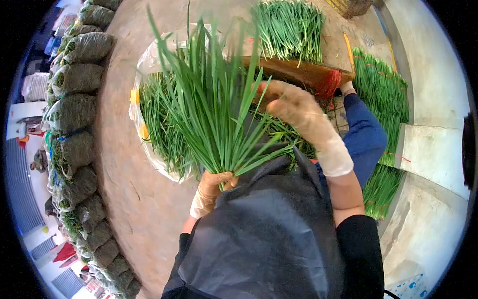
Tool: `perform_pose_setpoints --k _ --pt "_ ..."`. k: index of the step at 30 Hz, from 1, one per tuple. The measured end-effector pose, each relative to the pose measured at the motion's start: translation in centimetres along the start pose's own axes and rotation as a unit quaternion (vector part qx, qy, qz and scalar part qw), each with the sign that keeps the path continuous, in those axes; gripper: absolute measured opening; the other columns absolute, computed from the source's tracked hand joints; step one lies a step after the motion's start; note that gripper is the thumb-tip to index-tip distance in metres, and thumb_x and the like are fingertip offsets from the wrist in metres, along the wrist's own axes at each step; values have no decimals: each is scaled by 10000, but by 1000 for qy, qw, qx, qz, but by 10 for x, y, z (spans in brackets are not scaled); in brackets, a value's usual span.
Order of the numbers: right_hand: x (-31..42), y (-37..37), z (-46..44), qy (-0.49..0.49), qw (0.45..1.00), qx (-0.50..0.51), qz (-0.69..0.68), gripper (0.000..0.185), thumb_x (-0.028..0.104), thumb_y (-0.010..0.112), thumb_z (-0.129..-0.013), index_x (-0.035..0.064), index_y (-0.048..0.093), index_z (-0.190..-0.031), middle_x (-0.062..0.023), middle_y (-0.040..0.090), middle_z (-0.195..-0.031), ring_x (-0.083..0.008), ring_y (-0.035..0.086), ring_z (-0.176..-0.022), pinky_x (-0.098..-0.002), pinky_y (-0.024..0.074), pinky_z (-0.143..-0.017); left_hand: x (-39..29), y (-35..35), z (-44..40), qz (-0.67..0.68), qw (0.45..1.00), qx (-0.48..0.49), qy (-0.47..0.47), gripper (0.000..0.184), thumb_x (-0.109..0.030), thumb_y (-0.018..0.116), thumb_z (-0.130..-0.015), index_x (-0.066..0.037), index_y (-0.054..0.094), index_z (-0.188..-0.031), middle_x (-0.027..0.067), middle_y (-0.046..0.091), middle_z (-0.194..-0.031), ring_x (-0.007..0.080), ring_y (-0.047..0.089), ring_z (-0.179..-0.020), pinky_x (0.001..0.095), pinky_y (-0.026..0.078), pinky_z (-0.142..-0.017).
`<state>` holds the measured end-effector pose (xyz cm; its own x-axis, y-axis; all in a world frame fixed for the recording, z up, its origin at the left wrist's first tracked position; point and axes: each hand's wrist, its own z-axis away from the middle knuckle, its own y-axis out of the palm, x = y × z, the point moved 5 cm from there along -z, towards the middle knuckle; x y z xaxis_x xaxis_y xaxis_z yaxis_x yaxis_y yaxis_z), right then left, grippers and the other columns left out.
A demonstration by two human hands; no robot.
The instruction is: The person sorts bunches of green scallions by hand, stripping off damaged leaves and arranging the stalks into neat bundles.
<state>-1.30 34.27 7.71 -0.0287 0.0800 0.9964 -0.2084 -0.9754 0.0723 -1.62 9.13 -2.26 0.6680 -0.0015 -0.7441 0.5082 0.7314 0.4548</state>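
My left hand point(215, 185), in a thin glove, is closed round the lower stems of a bunch of long green leaves point(211, 99) fanning upward. My right hand point(294, 102), also gloved, is raised to the right of the leaves, its fingers apart and somewhat blurred, with nothing visible in it. Beneath the bunch, a white plastic bag point(148, 65) lies spread under loose greens point(162, 119). A black apron point(264, 224) covers my lap.
A pile of greens point(291, 30) lies on a wooden table point(338, 47) with red netting point(327, 84) at its edge. Tied bundles point(381, 89) line the right wall. Filled sacks point(79, 107) stand in a row at left.
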Motion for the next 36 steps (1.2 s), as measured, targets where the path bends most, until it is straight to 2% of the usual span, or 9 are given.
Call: perform_pose_setpoints --k 5,11,16,20,22,24,27,33,36 --pt "-5 16 -1 0 999 31 31 323 292 687 -841 50 686 -1055 -63 678 -946 -124 609 -879 -260 462 -808 -9 10 4 -20 999 -28 40 463 -343 727 -738 3 577 -1007 88 589 -635 117 433 -424 238 324 -417" --pt "-33 -25 29 104 965 -162 -176 206 216 708 -833 64 699 -971 -43 694 -930 -94 607 -767 -237 485 -645 -2 -6 1 29 994 -88 52 395 -294 632 -820 -10 547 -1081 46 523 -585 98 384 -407 241 281 -394" --pt "-112 -120 29 5 932 -213 -292 219 189 679 -853 69 675 -1036 -55 686 -950 -85 555 -659 -225 469 -602 -2 -13 3 27 994 -100 35 346 -208 638 -798 -9 521 -1055 81 550 -626 117 434 -437 219 302 -383" --pt "-192 -146 35 227 959 -138 102 415 246 662 -836 33 608 -1189 -101 666 -1036 -174 629 -836 -319 509 -774 -7 -9 7 -1 995 -91 34 364 -214 647 -792 -10 513 -1062 84 551 -627 114 434 -439 223 309 -391" --pt "-159 -126 41 214 783 -127 570 593 305 638 -822 40 471 -1326 -196 488 -1329 -273 538 -1174 -430 458 -940 -4 -15 9 1 995 -91 33 376 -226 651 -793 -10 512 -1068 84 550 -624 113 429 -434 224 310 -394" --pt "-148 -126 34 124 941 -156 275 503 394 597 -869 52 567 -1236 -113 615 -1162 -206 624 -968 -351 495 -816 -1 -18 12 3 995 -91 28 389 -238 656 -795 -10 510 -1074 85 549 -621 113 424 -430 226 311 -397" --pt "-74 -90 21 36 992 -115 -34 468 468 549 -909 65 653 -1123 -29 678 -963 -117 622 -779 -250 474 -713 1 -20 11 21 995 -92 35 389 -251 648 -813 -10 511 -1085 77 547 -608 109 414 -415 225 311 -399" --pt "-46 -27 29 -42 988 144 46 499 433 549 -922 10 577 -1185 -101 634 -1087 -175 597 -896 -318 481 -786 3 -17 10 103 993 -38 36 340 -235 620 -848 -13 512 -1083 59 534 -581 103 393 -383 229 313 -394" --pt "-48 -4 43 -109 980 128 110 359 269 628 -887 9 613 -1133 -129 653 -1024 -199 629 -862 -332 492 -772 2 -16 9 92 995 -37 31 335 -238 632 -837 -10 523 -1058 58 531 -574 99 389 -381 227 312 -392"
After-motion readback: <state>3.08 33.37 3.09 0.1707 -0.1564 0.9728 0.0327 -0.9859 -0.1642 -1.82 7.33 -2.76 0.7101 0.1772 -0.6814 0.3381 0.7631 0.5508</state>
